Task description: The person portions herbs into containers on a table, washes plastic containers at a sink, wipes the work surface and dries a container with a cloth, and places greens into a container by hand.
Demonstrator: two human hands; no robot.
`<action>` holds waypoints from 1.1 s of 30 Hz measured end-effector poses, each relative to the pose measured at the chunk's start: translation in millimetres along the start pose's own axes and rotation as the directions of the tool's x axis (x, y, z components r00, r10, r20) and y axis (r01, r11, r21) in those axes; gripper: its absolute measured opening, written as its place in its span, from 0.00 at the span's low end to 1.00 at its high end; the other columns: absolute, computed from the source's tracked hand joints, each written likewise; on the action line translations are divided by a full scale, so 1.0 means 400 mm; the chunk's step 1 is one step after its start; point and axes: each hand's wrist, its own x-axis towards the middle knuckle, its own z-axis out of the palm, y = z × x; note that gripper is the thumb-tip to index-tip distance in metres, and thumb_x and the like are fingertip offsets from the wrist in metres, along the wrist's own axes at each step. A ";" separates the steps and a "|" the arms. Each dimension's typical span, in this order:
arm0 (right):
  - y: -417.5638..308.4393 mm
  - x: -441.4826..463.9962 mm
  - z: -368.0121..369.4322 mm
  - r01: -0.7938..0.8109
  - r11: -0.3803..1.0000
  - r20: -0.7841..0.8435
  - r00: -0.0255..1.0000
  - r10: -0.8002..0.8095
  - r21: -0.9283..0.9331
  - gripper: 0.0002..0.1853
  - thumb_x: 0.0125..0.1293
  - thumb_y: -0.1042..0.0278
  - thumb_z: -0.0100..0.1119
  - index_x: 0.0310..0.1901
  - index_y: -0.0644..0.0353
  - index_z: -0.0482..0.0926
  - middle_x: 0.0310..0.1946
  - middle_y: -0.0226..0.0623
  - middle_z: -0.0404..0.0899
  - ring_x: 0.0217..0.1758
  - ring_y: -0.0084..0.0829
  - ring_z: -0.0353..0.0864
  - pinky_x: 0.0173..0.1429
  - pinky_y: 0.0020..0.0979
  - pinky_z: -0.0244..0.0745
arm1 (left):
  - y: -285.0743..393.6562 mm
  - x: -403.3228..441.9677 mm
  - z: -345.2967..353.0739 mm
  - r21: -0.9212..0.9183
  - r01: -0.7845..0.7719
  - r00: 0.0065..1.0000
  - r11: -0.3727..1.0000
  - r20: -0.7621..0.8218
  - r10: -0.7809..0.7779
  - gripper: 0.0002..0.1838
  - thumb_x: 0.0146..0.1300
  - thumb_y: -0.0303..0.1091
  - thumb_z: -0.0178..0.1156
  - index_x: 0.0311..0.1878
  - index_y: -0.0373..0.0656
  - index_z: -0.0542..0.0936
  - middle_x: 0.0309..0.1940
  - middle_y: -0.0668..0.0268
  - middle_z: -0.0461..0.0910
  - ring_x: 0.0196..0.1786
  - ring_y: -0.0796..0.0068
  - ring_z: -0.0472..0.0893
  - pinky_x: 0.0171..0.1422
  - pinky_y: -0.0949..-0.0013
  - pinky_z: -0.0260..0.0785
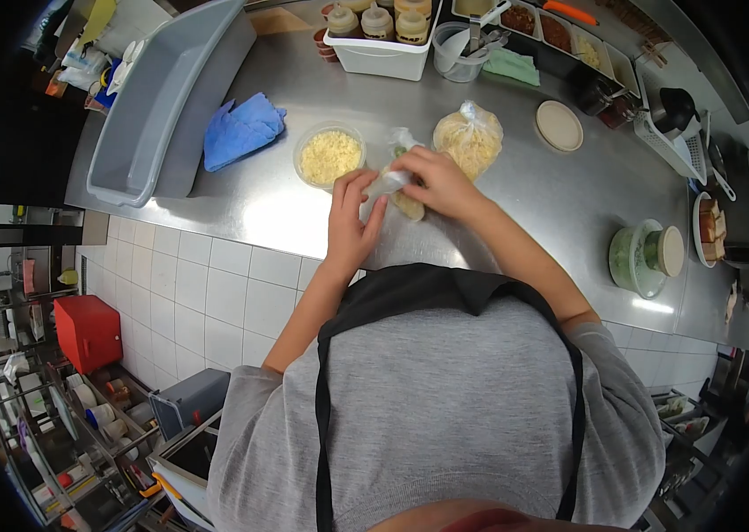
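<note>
Both hands are at a small clear plastic bag (pixel 408 206) with pale food in it, over the steel counter. My left hand (pixel 355 220) has its fingers closed on the bag's left side. From the right, my right hand (pixel 442 183) pinches the same bag near its top and covers part of it. Left of the hands stands a round clear tub (pixel 300 168) of pale yellow shredded food, probably grated cheese (pixel 331 158). Just beyond my right hand sits a knotted plastic bag (pixel 470 140) full of similar yellow shreds. Another bit of clear plastic with something green (pixel 401 146) shows behind my fingers.
On the steel counter (pixel 534 204) lie a blue cloth (pixel 244 131), a grey bin (pixel 171 106), a white box (pixel 379 60) of squeeze bottles, a utensil tub (pixel 459 66) and a round lid (pixel 559 125). A green-tinted container (pixel 633 259) stands at the right.
</note>
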 end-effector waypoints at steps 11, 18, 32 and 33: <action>-0.061 -0.114 -0.161 -0.286 0.265 0.171 0.907 0.385 0.921 0.16 0.64 0.73 0.53 0.54 0.57 0.72 0.43 0.30 0.76 0.42 0.19 0.76 0.45 0.20 0.73 | 0.012 0.106 0.082 -0.467 0.169 0.955 0.868 0.297 -0.026 0.17 0.61 0.29 0.60 0.52 0.39 0.71 0.49 0.66 0.71 0.49 0.78 0.73 0.49 0.75 0.69; -0.014 -0.143 -0.127 -0.232 0.577 -0.015 0.920 0.391 0.783 0.09 0.58 0.78 0.55 0.41 0.60 0.72 0.39 0.29 0.73 0.38 0.21 0.75 0.43 0.25 0.76 | 0.074 0.085 0.097 -0.387 0.160 0.969 0.908 0.236 -0.070 0.14 0.59 0.26 0.61 0.46 0.38 0.71 0.41 0.69 0.72 0.44 0.82 0.72 0.41 0.80 0.72; -0.141 -0.133 -0.202 -0.103 0.911 -0.454 0.841 0.294 0.400 0.07 0.51 0.79 0.55 0.33 0.62 0.69 0.31 0.35 0.68 0.31 0.28 0.71 0.32 0.29 0.69 | 0.198 0.170 0.070 -0.157 -0.332 0.904 0.930 0.228 0.361 0.15 0.53 0.26 0.62 0.44 0.38 0.74 0.40 0.60 0.73 0.40 0.66 0.75 0.45 0.69 0.67; -0.143 -0.137 -0.200 -0.107 0.911 -0.461 0.836 0.300 0.398 0.07 0.51 0.79 0.55 0.33 0.62 0.69 0.31 0.35 0.68 0.31 0.28 0.71 0.32 0.29 0.69 | 0.200 0.170 0.080 -0.165 -0.336 0.900 0.927 0.233 0.368 0.15 0.53 0.26 0.62 0.44 0.38 0.74 0.40 0.60 0.73 0.40 0.66 0.75 0.45 0.69 0.67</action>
